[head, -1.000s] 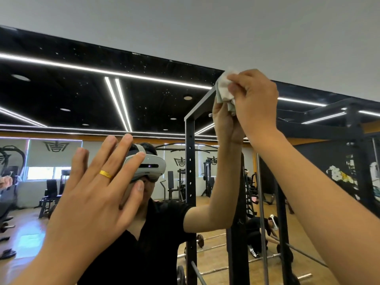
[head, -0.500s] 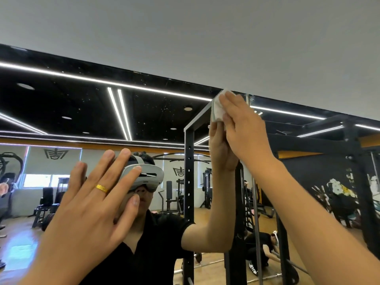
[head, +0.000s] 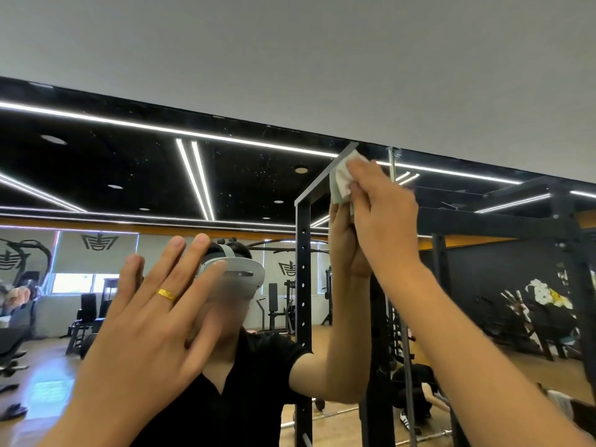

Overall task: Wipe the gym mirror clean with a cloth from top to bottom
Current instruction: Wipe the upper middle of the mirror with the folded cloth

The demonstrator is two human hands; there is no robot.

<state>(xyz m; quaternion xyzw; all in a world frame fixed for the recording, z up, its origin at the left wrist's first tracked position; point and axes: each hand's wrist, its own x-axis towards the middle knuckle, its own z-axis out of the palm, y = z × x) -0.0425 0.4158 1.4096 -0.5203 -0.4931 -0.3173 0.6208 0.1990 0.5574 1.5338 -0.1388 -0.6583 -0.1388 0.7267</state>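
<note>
Cloth mostly hidden under right hand at mirror top.

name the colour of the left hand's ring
Gold: the thin metal ring on the left hand, head view.

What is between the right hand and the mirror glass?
A small white folded cloth, which the right hand presses on the large wall mirror near its top edge, in the head view.

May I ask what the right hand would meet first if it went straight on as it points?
Likely the mirror's top edge, just above the cloth the right hand holds; depth unclear.
</note>
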